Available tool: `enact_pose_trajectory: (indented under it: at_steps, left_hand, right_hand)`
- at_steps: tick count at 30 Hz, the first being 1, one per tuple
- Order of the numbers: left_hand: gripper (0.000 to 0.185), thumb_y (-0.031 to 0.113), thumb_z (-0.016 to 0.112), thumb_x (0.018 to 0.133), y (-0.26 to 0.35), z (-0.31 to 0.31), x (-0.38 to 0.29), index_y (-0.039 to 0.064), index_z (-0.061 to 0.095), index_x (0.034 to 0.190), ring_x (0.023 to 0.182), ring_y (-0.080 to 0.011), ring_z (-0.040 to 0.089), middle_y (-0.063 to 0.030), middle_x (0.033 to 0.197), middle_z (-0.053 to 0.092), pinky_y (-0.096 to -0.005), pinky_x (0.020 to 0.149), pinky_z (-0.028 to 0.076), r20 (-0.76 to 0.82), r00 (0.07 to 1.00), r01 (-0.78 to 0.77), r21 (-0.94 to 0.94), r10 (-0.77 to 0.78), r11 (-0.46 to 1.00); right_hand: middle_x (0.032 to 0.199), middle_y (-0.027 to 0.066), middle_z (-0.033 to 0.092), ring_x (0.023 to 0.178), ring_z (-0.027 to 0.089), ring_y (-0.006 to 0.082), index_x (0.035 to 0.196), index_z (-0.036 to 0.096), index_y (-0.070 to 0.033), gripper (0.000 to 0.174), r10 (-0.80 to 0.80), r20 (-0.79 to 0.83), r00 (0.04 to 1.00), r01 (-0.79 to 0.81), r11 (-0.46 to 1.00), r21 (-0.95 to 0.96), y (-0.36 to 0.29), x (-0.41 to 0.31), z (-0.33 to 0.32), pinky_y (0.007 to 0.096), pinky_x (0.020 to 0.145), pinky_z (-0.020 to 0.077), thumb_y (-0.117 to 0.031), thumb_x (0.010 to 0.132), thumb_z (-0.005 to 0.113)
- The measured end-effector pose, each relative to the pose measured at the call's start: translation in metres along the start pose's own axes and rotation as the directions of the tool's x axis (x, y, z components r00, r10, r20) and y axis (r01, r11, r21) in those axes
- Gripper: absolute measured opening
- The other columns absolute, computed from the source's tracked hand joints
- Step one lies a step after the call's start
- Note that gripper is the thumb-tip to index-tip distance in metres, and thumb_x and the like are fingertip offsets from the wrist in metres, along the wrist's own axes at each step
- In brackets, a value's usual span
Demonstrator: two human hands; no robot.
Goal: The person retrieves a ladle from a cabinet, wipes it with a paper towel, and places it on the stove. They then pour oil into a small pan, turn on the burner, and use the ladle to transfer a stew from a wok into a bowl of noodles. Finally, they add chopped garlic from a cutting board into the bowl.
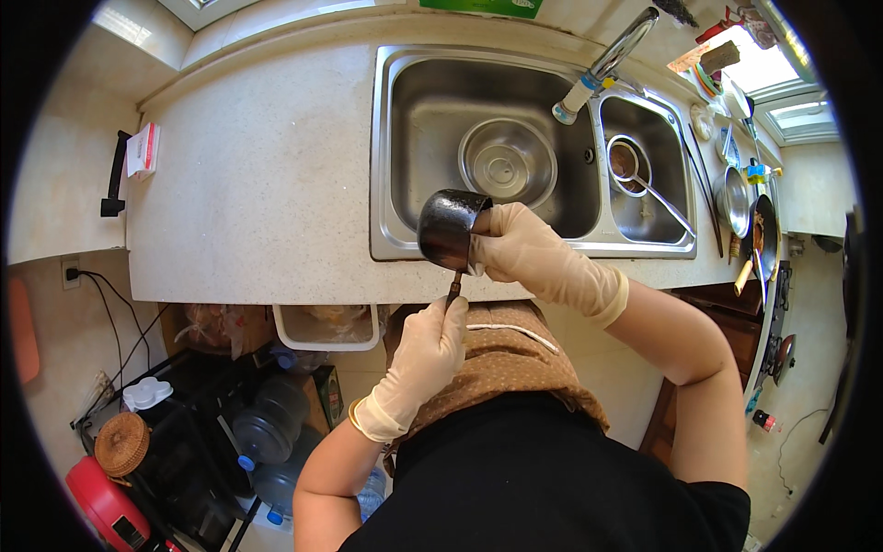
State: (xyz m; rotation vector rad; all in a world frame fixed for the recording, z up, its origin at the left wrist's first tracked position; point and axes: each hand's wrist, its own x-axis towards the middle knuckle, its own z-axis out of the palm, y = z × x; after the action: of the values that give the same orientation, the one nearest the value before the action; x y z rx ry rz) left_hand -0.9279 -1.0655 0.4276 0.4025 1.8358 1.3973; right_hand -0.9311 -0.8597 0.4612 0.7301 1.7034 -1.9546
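Note:
Both of my hands wear pale translucent gloves. My left hand [429, 345] grips the thin handle of a small dark metal pot [448, 231], tilted over the sink's front edge. My right hand [528, 259] is at the pot's rim, its fingertips partly inside; whether they hold anything there is hidden. Behind the pot, a round stainless steel bowl [508, 162] rests in the large basin of the double sink [428, 90]. In the small basin, a metal container [629, 165] holds brownish contents and a long-handled utensil [663, 205].
The faucet [614, 55] reaches over the sink. At right stand chopsticks [705, 190], a metal bowl [732, 201] and a frying pan [764, 234] with food. A white-rimmed bin [328, 345] hangs below the counter [255, 179], near large water bottles [269, 421].

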Motion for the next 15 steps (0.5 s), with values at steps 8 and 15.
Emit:
enact_pose_trajectory:
  at_steps: [8, 15]
  left_hand:
    - [0.040, 0.028, 0.049, 0.111, -0.002, -0.007, 0.003, 0.002, 0.054, 0.081, 0.054, -0.0067, 0.041, 0.0005, 0.063, 0.049, -0.0289, 0.049, 0.035, -0.062, 0.998, 0.022, -0.004, -0.022, 1.000]
    - [0.044, 0.035, 0.047, 0.111, 0.001, -0.020, 0.004, 0.004, 0.055, 0.081, 0.050, -0.0066, 0.039, 0.0014, 0.060, 0.046, -0.0265, 0.046, 0.033, -0.077, 0.984, 0.135, -0.250, -0.159, 0.959]
  right_hand:
    - [0.067, -0.0041, 0.052, 0.045, 0.031, 0.0035, 0.101, 0.064, -0.004, 0.016, -0.027, 0.180, 0.983, -0.109, 0.704, 0.702, 0.029, 0.001, -0.002, 0.0205, 0.041, 0.0215, -0.017, 0.107, 0.056]
    - [0.055, -0.0074, 0.038, 0.045, 0.029, 0.0059, 0.097, 0.062, -0.010, 0.024, -0.114, 0.218, 0.969, -0.129, 0.518, 0.846, 0.054, 0.001, -0.016, 0.0230, 0.044, 0.0231, -0.030, 0.108, 0.054]
